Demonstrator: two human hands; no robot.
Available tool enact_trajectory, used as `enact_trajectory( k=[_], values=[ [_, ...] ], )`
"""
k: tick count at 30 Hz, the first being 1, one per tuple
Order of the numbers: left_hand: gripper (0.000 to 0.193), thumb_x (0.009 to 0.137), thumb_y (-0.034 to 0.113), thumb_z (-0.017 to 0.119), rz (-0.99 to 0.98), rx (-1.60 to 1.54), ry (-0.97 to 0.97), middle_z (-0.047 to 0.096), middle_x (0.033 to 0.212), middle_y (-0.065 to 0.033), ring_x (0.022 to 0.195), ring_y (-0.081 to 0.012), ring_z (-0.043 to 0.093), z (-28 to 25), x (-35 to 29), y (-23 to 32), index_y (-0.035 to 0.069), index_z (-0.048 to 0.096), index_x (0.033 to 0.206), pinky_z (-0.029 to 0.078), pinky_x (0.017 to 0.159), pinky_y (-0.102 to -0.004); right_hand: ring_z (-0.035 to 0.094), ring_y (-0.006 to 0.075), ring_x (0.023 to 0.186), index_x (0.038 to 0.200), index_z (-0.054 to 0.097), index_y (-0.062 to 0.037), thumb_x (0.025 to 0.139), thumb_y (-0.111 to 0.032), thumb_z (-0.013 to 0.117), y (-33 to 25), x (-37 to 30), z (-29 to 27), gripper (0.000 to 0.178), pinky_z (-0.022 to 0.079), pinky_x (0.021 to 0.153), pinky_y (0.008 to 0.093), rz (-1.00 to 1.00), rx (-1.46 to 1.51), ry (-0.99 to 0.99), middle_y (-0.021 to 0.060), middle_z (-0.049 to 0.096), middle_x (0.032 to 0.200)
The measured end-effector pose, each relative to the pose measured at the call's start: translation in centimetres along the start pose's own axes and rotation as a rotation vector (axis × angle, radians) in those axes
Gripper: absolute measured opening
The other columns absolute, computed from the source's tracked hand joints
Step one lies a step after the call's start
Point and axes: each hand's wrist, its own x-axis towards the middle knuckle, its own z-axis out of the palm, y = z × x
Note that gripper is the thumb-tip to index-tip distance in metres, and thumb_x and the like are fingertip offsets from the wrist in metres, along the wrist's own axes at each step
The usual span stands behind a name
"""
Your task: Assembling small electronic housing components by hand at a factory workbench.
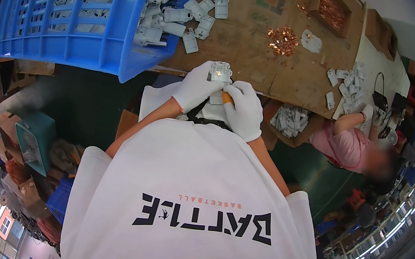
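My gloved left hand [195, 87] is closed around a small white plastic housing [221, 68] at the near edge of the bench, with a shiny copper-coloured piece showing inside it. Close against its lower right side, my gloved right hand [244, 112] has its fingers curled in. Something orange [228, 98] shows at those fingers; whether it is a tool handle or a finger cover I cannot tell. Beyond my hands, a pile of small copper pieces [282, 40] lies on the cardboard-covered bench [220, 50].
A large blue crate [118, 45] on its side at left spills many white housings [190, 41]. A wooden tray [349, 19] of copper pieces stands far right. White parts fill a box [290, 122] below the bench edge. A co-worker in pink [343, 145] works at right.
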Motion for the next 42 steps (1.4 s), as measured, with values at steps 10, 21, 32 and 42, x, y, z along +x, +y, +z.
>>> enact_trajectory(
  k=[10, 21, 32, 42],
  values=[
    [0.049, 0.092, 0.012, 0.052, -0.072, -0.403, -0.129, 0.054, 0.132, -0.0119, 0.121, -0.0189, 0.052, 2.6, 2.5, 0.5, 0.001, 0.043, 0.139, 0.042, 0.1, -0.0302, 0.062, 0.0286, 0.084, 0.087, 0.069, -0.0106, 0.077, -0.014, 0.066, 4.5, 2.6, 1.1, 0.01, 0.05, 0.071, 0.0397, 0.277, -0.008, 0.016, 0.0079, 0.059, 0.092],
    [0.039, 0.094, 0.011, 0.055, -0.288, -0.714, -0.273, 0.055, 0.124, -0.0101, 0.114, -0.0205, 0.056, 8.9, 10.1, -4.2, 0.0, 0.046, 0.13, 0.045, 0.098, -0.0324, 0.063, 0.0326, 0.085, 0.091, 0.06, -0.0082, 0.079, -0.016, 0.061, 11.8, 1.2, 0.2, 0.014, 0.05, 0.074, 0.0432, 0.454, 0.299, 0.002, 0.012, 0.061, 0.093],
    [0.037, 0.1, 0.026, 0.045, -0.464, -0.929, -0.606, 0.049, 0.136, -0.0121, 0.122, -0.0258, 0.049, 14.1, 19.2, -5.9, 0.001, 0.048, 0.128, 0.039, 0.105, -0.0377, 0.063, 0.0374, 0.092, 0.103, 0.06, -0.0094, 0.081, -0.018, 0.062, 21.9, 2.9, 2.7, 0.024, 0.052, 0.078, 0.0478, 0.645, 0.05, 0.122, 0.0167, 0.06, 0.099],
    [0.03, 0.094, 0.025, 0.057, -0.346, -0.135, -0.229, 0.058, 0.1, -0.0011, 0.085, -0.0146, 0.056, 11.2, 21.9, -8.5, 0.01, 0.057, 0.119, 0.048, 0.071, -0.0309, 0.067, 0.0266, 0.075, 0.085, 0.069, -0.0026, 0.075, -0.014, 0.066, 44.7, 1.0, -2.0, 0.015, 0.051, 0.07, 0.0389, 1.045, 0.349, 0.91, 0.014, 0.07, 0.083]
  ],
)
